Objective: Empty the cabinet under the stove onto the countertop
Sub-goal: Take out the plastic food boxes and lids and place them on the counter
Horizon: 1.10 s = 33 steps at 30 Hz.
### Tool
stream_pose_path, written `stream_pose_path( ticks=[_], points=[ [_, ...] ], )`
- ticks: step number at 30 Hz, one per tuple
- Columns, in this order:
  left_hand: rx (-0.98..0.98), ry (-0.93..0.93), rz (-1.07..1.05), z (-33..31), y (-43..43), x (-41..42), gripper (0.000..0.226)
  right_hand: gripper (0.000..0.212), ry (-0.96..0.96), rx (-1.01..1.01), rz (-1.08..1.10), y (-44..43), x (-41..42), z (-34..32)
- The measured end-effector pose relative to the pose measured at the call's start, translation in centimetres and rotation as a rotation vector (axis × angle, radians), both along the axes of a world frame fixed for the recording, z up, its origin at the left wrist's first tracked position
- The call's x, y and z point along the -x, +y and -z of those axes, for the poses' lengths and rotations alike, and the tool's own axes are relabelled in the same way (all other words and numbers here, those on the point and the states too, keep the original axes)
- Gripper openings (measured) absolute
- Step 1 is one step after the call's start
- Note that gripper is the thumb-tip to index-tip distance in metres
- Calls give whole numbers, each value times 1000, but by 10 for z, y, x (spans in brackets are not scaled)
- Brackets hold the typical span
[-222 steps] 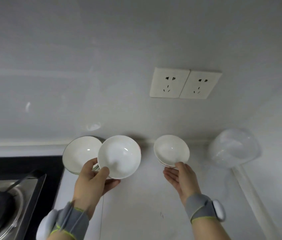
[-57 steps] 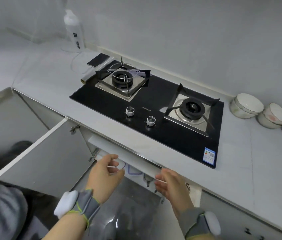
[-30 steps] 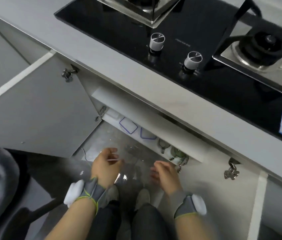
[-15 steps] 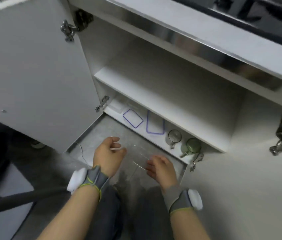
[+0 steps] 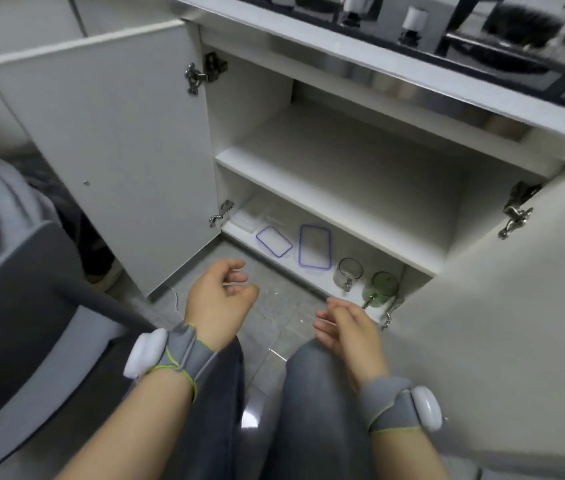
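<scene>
Since half a second ago the view has pulled back, so both knees (image 5: 312, 393) now show. Both hands remain low in front of the open cabinet (image 5: 343, 174), short of its lower shelf (image 5: 291, 268).

Left hand (image 5: 218, 303): fingers loosely curled, holding nothing, above the floor tiles (image 5: 274, 306). Right hand (image 5: 346, 327): fingers loosely bent, holding nothing, just before the shelf's front edge. Each wrist carries a grey band with a white unit (image 5: 146, 351).

Contents, all on the lower shelf, left to right:
- Clear plastic containers (image 5: 249, 218), back left corner; detail too faint to tell.
- Purple-rimmed lid (image 5: 274, 241), lying flat, long axis running diagonally from back left to front right.
- Second purple-rimmed lid (image 5: 315, 247), just beside the first, flat, long axis running front to back.
- Clear glass mug (image 5: 348, 273), upright, handle pointing to the front.
- Green glass mug (image 5: 383, 287), upright, beside the clear one, handle pointing front left, nearest the right hand.

Left door (image 5: 107, 140) and right door (image 5: 502, 306) both stand open. Stove knobs (image 5: 416, 19) show above the countertop edge (image 5: 378, 60).
</scene>
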<state>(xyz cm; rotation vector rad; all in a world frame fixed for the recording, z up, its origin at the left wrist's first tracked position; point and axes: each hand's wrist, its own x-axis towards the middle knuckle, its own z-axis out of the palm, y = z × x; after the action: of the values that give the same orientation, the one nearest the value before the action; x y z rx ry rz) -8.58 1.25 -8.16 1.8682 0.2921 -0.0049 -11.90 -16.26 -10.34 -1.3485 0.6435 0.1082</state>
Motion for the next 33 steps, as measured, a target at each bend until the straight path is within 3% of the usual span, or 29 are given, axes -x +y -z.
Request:
stream_pose_path(
  ticks=[13,21,28,33],
  points=[
    [-65,70,54,51,1,-63,35,14,43,77,-69,13,-65,33],
    [-144,172,18,104,7,-158,35,18,133,158,-115,30,-158,87],
    [-212,249,47,161,10,-212,38,8,157,217,-176,38,-220,137],
    [-249,297,52,208,8,-246,39,14,174,358,-241,36,-259,180]
  ],
)
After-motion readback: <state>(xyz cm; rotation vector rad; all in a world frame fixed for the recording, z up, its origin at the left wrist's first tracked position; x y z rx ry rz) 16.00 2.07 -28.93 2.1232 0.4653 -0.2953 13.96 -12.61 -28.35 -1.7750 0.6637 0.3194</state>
